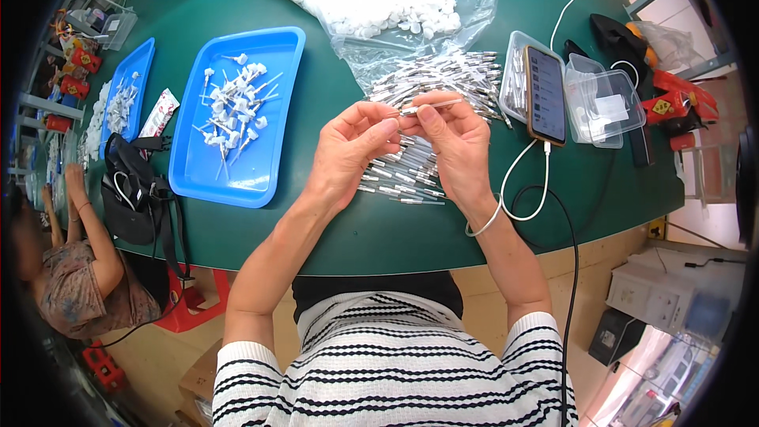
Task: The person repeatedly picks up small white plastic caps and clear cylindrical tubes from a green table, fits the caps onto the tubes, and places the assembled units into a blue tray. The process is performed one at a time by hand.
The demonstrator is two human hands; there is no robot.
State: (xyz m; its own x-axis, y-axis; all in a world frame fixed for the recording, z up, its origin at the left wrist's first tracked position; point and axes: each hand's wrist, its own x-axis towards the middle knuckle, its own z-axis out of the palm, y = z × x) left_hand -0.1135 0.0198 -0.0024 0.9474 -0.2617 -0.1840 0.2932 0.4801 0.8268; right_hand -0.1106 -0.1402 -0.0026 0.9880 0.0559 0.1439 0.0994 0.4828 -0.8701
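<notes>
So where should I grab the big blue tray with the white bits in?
Probably hold the big blue tray by both long rims, left and right, one hand each, coming from the near edge of the green table. It's wide and shallow, with white-headed pieces scattered inside, so keeping it level should help.

A white top (pixel 387 364) striped in black contrasts with a green tabletop (pixel 332 237); slender tubes (pixel 451 77) show white and silver, a tray (pixel 267 162) bright blue, a shoulder bag (pixel 130 217) black and a stool (pixel 220 289) red.
</notes>
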